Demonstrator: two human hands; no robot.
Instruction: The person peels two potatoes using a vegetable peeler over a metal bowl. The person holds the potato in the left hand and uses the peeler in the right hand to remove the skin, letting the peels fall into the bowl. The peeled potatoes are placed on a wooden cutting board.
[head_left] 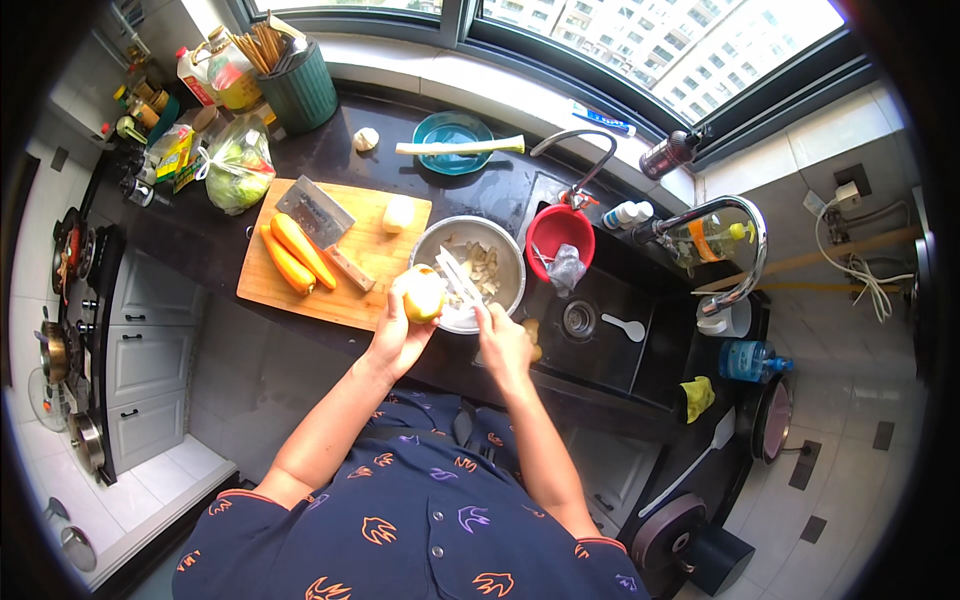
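Held in my left hand (395, 338) is a partly peeled potato (424, 293), at the near left rim of a metal bowl (511, 262). My right hand (505, 348) grips a white peeler (458, 274), its head over the bowl beside the potato. Several peelings (484, 264) lie in the bowl. To the left, a wooden cutting board (335, 308) carries two peeled carrots (302, 250), a cleaver (313, 214) and a pale peeled piece (398, 215), perhaps a potato. More potatoes (533, 340) show partly behind my right hand at the sink's edge.
Right of the bowl, a red basin (546, 230) with a plastic bag sits by the black sink (610, 360), where a white spoon (624, 327) lies. Behind are a teal plate (450, 166) under a leek stalk, a garlic bulb (365, 139) and a bagged green vegetable (238, 172).
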